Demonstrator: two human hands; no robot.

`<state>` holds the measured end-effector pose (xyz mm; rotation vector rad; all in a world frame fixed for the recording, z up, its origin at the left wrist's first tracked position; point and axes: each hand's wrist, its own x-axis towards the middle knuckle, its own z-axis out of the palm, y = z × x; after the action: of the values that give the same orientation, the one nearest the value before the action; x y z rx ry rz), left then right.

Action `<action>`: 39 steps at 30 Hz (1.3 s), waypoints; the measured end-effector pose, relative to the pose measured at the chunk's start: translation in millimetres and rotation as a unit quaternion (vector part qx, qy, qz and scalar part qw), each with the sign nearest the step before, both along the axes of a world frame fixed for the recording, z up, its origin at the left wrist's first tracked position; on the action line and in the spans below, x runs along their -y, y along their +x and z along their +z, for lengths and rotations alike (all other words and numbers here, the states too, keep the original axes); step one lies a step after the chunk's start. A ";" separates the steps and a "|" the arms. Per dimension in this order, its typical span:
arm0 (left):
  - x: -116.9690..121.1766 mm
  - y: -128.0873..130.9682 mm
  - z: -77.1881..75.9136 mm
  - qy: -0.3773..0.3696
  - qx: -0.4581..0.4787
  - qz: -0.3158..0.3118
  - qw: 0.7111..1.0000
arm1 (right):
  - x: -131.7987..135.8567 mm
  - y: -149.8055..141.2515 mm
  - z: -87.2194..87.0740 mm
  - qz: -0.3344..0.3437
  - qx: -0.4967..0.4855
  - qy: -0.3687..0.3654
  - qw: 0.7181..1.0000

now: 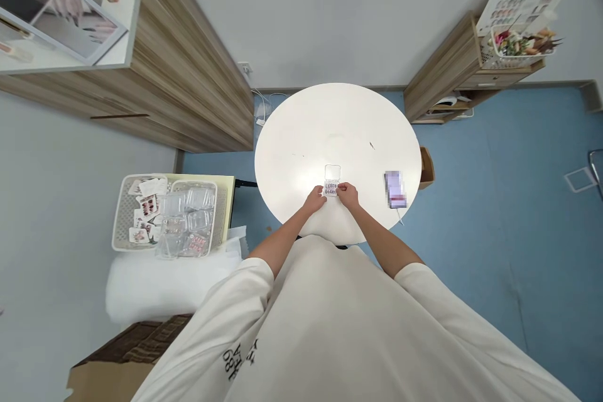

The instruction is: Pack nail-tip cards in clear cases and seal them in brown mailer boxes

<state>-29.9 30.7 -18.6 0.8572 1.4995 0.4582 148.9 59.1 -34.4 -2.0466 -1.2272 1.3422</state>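
1. The transparent plastic case [331, 180] sits near the counter's edge closest to the person, roughly midway along that side of the round white counter [301, 138]. Its lid stands open, lying flat on the side away from the person, and rows of small pink and red press-on nails [331, 189] fill the lower half.
2. The right hand [348, 195] is at the case's right side, its fingers [341, 187] closed on that edge with little gap left between them.
3. The left hand [315, 200] is at the case's lower left corner, its fingers [322, 193] curled and touching it. Whether they grip it is too small to tell.
4. A smartphone [396, 189] lies flat near the counter's right edge, well apart from both hands, its screen blurred. A white cable [400, 217] runs from its lower end over that edge.
5. Left of the counter, a grey plastic basket [121, 213] stands on a pale yellow surface [228, 201], holding printed nail cards [147, 207] and stacked transparent packets [188, 217].
6. A cardboard box [426, 167] stands just beyond the counter's right edge, on the blue floor [494, 201].
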 end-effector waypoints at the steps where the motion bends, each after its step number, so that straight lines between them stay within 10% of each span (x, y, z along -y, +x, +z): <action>1: -0.2 0.4 -1.0 -0.003 -0.001 -0.002 1.000 | 1.0 0.4 0.5 0.002 0.003 0.004 1.000; 22: -73.1 9.4 -3.6 0.005 -0.027 0.061 0.998 | -37.3 4.9 7.8 -0.088 -0.133 -0.007 0.987; 39: -80.0 3.2 5.0 0.006 -0.012 0.022 1.000 | -41.6 9.5 19.7 -0.083 -0.199 -0.041 0.976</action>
<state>-26.7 110.7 -13.6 0.8428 1.5424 0.4902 158.4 100.7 -14.7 -1.7682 -0.8203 1.6387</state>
